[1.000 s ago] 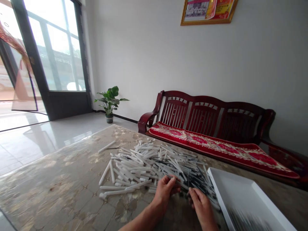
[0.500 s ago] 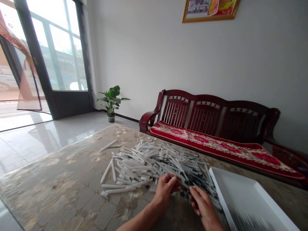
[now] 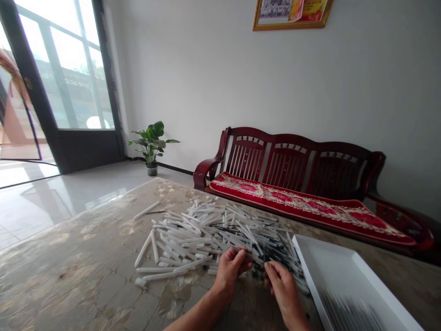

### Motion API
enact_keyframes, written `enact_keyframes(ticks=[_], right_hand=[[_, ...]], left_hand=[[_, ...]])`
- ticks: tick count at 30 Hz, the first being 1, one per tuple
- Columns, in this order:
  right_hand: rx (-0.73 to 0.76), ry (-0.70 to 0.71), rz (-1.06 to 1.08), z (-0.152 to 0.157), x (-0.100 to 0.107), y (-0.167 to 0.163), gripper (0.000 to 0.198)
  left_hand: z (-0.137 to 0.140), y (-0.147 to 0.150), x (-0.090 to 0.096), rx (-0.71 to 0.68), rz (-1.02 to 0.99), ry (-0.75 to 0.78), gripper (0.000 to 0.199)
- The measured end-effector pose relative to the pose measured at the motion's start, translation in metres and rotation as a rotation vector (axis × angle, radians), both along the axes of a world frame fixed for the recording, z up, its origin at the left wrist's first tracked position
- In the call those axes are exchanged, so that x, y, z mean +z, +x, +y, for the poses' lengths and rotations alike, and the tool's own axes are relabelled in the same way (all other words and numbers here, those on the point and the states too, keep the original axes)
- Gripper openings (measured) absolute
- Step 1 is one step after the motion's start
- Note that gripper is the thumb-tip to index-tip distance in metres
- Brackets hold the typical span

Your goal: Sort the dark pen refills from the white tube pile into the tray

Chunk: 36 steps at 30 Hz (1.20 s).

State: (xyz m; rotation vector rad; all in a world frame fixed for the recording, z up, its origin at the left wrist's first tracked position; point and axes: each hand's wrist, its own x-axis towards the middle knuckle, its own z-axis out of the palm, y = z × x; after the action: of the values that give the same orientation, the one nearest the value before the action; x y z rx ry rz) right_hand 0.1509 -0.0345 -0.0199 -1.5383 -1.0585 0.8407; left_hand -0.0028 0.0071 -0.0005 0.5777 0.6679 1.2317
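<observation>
pinching slim dark rod [image 3: 264, 251] beside whitish tubes [image 3: 193, 239]

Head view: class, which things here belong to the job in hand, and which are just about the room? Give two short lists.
Job in hand:
left hand
right hand
dark stick, in the right hand's fingers
white sticks, heaped
tray, dark pieces inside

Just about:
plant
bench
mat
picture
door

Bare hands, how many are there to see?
2. The bare left hand is at the near edge of the heap of slender white and dark sticks; the bare right hand is nearer the shallow white rectangular box. Some fingers are hidden.
</observation>
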Motion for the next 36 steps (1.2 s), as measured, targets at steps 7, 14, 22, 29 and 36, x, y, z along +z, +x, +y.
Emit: enact_keyframes(ticks=[7,14,22,29,36], right_hand=[[-0.037,-0.06,0.13,-0.004,0.009,-0.007,0.051],[-0.076,0.122,0.13,-0.003,0.01,-0.015,0.048],[-0.021,0.048,0.102,-0.001,0.01,-0.015,0.049],[-0.043,0.044,0.184,-0.003,0.013,-0.016,0.057],[0.027,0.081,0.2,-0.001,0.021,-0.015,0.053]], left_hand=[[-0.004,-0.001,0.007,-0.011,0.008,0.004,0.039],[-0.001,-0.001,0.002,0.001,-0.005,-0.011,0.042],[0.0,-0.001,0.001,-0.019,0.013,-0.02,0.043],[0.001,-0.001,0.0,-0.011,0.018,-0.03,0.044],[0.001,-0.002,-0.002,0.0,0.024,-0.028,0.045]])
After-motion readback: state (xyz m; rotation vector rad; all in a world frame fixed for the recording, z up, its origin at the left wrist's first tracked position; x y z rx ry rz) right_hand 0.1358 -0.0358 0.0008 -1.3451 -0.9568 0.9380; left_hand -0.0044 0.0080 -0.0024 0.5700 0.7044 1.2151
